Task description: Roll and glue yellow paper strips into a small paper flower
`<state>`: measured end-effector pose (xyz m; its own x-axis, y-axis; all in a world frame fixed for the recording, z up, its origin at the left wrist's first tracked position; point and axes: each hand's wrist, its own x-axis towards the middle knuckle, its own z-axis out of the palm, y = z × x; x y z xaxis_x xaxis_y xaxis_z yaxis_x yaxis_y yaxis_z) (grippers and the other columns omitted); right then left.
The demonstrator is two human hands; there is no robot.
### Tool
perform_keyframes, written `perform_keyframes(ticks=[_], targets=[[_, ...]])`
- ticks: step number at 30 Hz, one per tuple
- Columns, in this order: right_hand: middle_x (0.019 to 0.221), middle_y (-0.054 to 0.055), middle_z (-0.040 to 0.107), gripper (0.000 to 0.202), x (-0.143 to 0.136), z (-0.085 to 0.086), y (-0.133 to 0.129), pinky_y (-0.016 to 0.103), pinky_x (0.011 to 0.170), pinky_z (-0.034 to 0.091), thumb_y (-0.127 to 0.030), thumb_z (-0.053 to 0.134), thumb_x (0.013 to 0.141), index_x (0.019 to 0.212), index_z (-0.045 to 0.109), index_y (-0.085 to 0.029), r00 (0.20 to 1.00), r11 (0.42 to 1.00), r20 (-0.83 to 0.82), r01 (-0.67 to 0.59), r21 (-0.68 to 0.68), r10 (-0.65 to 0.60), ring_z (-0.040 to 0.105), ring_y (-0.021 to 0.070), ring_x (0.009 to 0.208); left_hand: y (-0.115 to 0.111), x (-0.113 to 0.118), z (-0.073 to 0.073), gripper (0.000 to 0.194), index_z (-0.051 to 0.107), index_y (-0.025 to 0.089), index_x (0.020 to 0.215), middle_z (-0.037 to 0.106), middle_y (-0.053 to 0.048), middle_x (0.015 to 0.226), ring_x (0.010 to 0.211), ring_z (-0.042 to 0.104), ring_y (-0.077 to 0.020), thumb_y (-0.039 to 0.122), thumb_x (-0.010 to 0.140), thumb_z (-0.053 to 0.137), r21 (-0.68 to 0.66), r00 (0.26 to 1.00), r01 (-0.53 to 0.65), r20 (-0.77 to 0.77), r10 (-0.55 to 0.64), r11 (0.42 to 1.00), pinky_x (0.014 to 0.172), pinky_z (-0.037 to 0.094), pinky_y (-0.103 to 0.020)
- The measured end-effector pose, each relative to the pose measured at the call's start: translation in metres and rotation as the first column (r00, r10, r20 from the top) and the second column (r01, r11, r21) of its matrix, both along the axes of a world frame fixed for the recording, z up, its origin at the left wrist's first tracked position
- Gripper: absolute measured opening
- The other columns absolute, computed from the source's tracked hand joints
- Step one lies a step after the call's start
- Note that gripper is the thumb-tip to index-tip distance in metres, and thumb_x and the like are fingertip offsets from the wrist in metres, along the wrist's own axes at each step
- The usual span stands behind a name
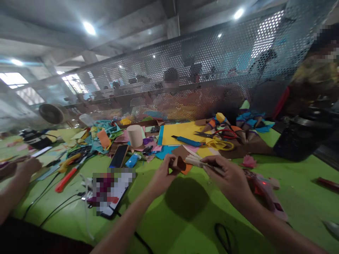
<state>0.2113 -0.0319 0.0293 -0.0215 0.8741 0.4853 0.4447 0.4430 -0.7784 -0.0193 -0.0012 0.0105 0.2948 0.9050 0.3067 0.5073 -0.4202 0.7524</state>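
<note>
My left hand pinches a small curled piece of brown paper. Close beside it, my right hand grips a thin bundle of beige paper with one end pointing at the brown piece. Whether the two papers touch, I cannot tell. Just behind and below them shows a bit of orange paper. A pink glue gun with a small red light lies right of my right forearm. Beyond my hands are a blue utility knife and red-handled scissors on yellow sheets.
A co-worker's hand is at the left. Phones, cables, an orange-handled tool and paper scraps cover the left side. A paper roll stands mid-table; a dark container stands right. A perforated screen rises behind.
</note>
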Motion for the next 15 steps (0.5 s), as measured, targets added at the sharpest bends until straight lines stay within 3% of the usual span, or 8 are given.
perform_keyframes(ticks=[3, 7, 11, 15], targets=[[0.090, 0.005, 0.072, 0.011, -0.002, 0.005, -0.009, 0.032, 0.072, 0.050, -0.023, 0.060, 0.088, 0.094, 0.069, -0.023, 0.997, 0.994, 0.079, -0.006, 0.112, -0.003, 0.066, 0.0217, 0.082, -0.006, 0.010, -0.005, 0.029, 0.043, 0.022, 0.116, 0.059, -0.001, 0.100, 0.089, 0.057, -0.0132, 0.019, 0.089, 0.053, -0.045, 0.996, 0.080, 0.053, -0.078, 0.996, 0.086, 0.047, -0.028], [0.085, 0.006, 0.072, 0.014, -0.007, 0.011, -0.019, 0.033, 0.070, 0.049, -0.019, 0.055, 0.090, 0.094, 0.068, -0.023, 0.975, 0.964, 0.218, -0.027, 0.265, -0.032, 0.065, 0.0207, 0.079, -0.009, 0.019, -0.015, 0.025, 0.043, 0.022, 0.118, 0.061, -0.003, 0.099, 0.089, 0.058, -0.0136, 0.024, 0.094, 0.050, -0.006, 0.976, 0.187, 0.110, -0.186, 0.982, 0.085, 0.048, -0.027], [0.083, 0.006, 0.073, 0.019, -0.010, 0.013, -0.023, 0.034, 0.067, 0.046, -0.015, 0.053, 0.088, 0.092, 0.069, -0.024, 0.935, 0.933, 0.348, -0.059, 0.356, -0.074, 0.065, 0.0212, 0.077, -0.009, 0.022, -0.024, 0.015, 0.046, 0.021, 0.107, 0.061, -0.005, 0.102, 0.088, 0.058, -0.0149, 0.021, 0.092, 0.050, 0.046, 0.984, 0.164, 0.065, -0.167, 0.985, 0.083, 0.048, -0.029], [0.084, 0.005, 0.074, 0.021, -0.014, 0.006, -0.024, 0.035, 0.069, 0.046, -0.012, 0.053, 0.088, 0.095, 0.069, -0.024, 0.905, 0.927, 0.423, -0.112, 0.358, -0.054, 0.065, 0.0216, 0.078, -0.010, 0.023, -0.027, 0.014, 0.046, 0.021, 0.104, 0.059, -0.003, 0.097, 0.083, 0.056, -0.0147, 0.020, 0.091, 0.051, 0.008, 0.984, 0.177, 0.037, -0.177, 0.984, 0.079, 0.047, -0.027]])
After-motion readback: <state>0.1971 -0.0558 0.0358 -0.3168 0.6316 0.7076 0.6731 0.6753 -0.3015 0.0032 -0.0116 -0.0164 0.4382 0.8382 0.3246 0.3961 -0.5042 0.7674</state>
